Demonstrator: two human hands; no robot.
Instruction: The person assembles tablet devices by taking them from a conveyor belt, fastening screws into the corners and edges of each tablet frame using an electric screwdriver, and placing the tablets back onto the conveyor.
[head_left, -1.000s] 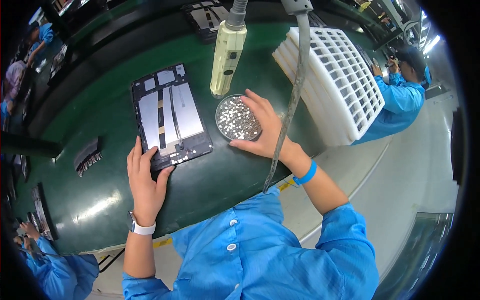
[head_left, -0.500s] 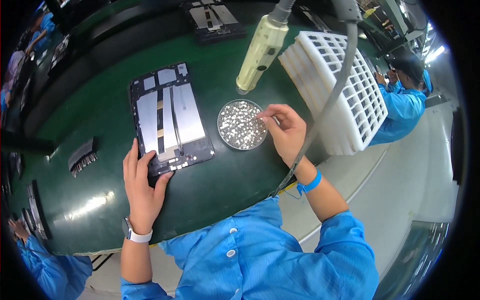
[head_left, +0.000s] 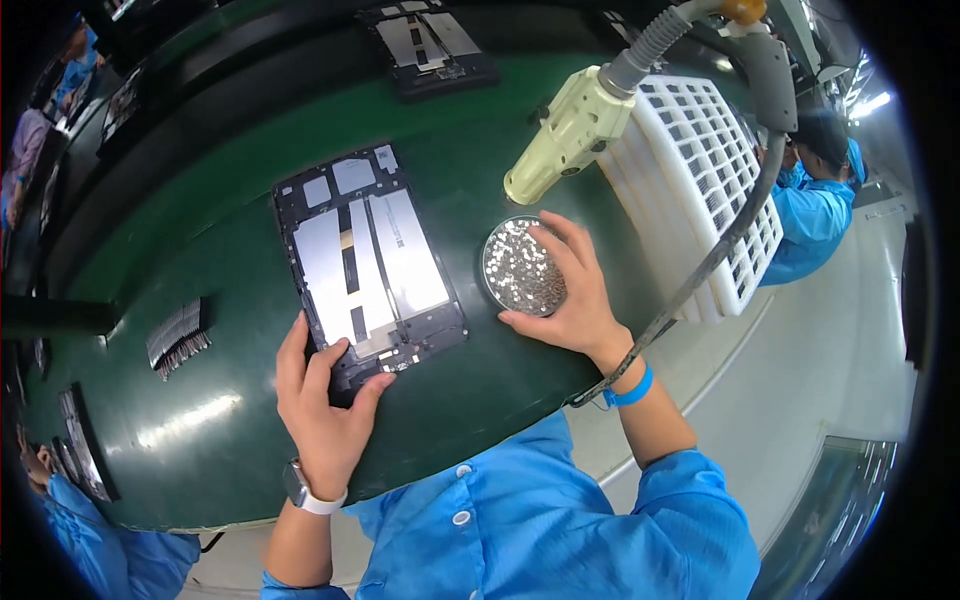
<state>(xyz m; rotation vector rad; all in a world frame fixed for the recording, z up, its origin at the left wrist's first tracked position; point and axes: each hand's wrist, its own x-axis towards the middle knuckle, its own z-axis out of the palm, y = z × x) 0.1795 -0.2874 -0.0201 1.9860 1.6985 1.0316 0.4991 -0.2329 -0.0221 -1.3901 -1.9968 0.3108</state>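
A tablet (head_left: 405, 285), its back off so that pale silver panels and dark strips show, lies flat on the green worktop. My left hand (head_left: 328, 410) grips its near left corner, fingers along the side and thumb at the bottom edge. To the right is a round clear dish (head_left: 487, 275) full of small shiny silver pieces (head_left: 522, 262), too small to name. My right hand (head_left: 580, 300) curves around the dish's right side, thumb at the near rim and fingertips at the far rim. Above the dish hangs a pale yellow handheld power tool (head_left: 570, 135), touched by neither hand.
Stacked white grid trays (head_left: 690, 200) stand at the right behind a hanging grey cable (head_left: 715, 245). A row of dark flat strips (head_left: 178, 338) lies at the left. Another opened tablet (head_left: 425, 45) is at the back. Co-workers in blue sit left and right (head_left: 820, 225).
My right hand has gone from a pinch over the silver pieces to a grip around the dish. The power tool hangs farther right and more tilted. The whole view has shifted slightly.
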